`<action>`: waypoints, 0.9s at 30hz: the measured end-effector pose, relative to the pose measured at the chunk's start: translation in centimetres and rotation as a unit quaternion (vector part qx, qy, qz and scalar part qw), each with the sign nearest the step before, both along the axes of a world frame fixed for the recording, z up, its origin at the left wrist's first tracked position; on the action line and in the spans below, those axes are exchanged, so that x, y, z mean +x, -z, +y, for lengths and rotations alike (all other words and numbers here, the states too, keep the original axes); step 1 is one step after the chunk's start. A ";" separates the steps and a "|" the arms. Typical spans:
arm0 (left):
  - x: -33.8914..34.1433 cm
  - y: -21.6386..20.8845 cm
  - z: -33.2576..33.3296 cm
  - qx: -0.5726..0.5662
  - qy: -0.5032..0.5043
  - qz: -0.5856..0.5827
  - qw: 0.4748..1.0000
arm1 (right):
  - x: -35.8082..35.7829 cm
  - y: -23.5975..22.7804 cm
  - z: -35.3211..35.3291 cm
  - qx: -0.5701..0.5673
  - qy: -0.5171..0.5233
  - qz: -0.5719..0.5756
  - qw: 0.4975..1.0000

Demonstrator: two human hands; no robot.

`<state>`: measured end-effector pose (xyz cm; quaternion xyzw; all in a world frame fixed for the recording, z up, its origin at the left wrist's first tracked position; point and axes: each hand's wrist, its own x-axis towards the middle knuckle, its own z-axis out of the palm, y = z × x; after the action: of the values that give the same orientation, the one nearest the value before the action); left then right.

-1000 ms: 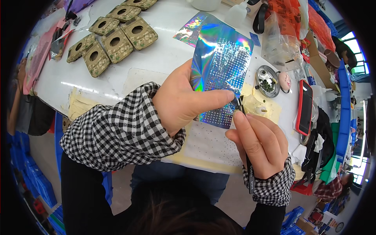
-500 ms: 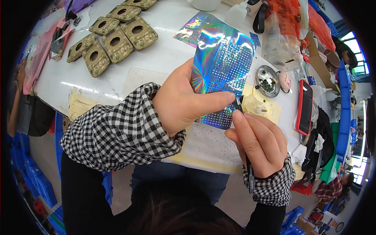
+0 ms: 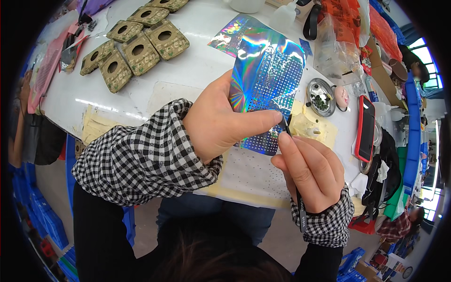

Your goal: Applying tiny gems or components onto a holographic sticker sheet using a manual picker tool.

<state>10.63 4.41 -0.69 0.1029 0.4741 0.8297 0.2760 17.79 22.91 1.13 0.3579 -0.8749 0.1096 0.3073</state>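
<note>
My left hand (image 3: 218, 124) grips a shiny holographic sheet (image 3: 270, 70) dotted with rows of tiny squares, its thumb pressed flat across the front. Black tweezers (image 3: 299, 207) lie in my right hand (image 3: 314, 171), pinched between thumb and fingers. Their tip meets the sheet's right side, right by my left thumbtip; whether they grip anything there is too small to tell. Beneath the hands, a pale sheet (image 3: 249, 176) with scattered small dark dots lies on the table. A second holographic piece (image 3: 225, 40) lies behind the held one.
Several camouflage-patterned pieces with round holes (image 3: 139, 51) lie at the far left. To the right are a round metal dish (image 3: 321, 97) with small dark bits, a yellowish pad (image 3: 312, 128) and a red-cased phone (image 3: 365, 129). Plastic bags (image 3: 338, 51) crowd the back right.
Both hands hold nearly the same place. The tweezers and right fingers have shifted very slightly by the left thumbtip.
</note>
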 end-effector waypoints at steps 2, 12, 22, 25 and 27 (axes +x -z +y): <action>0.0 0.0 0.1 0.004 0.003 -0.001 1.000 | 0.1 0.0 0.1 -0.001 0.001 -0.002 1.000; 0.0 0.2 0.0 0.004 0.003 0.004 1.000 | 0.1 0.2 0.1 -0.008 0.003 -0.005 1.000; 0.0 0.0 0.0 0.002 0.008 0.014 1.000 | 0.2 0.3 0.2 -0.014 0.000 -0.003 1.000; 0.0 0.1 0.0 0.008 0.006 0.012 1.000 | 0.1 0.3 0.2 -0.015 -0.002 -0.002 1.000; 0.0 0.1 0.1 0.007 0.005 0.010 1.000 | 0.1 0.3 0.2 -0.015 -0.002 -0.002 1.000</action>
<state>10.58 4.46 -0.78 0.1154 0.4701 0.8309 0.2746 17.92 23.07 0.86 0.3549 -0.8729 0.1242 0.3110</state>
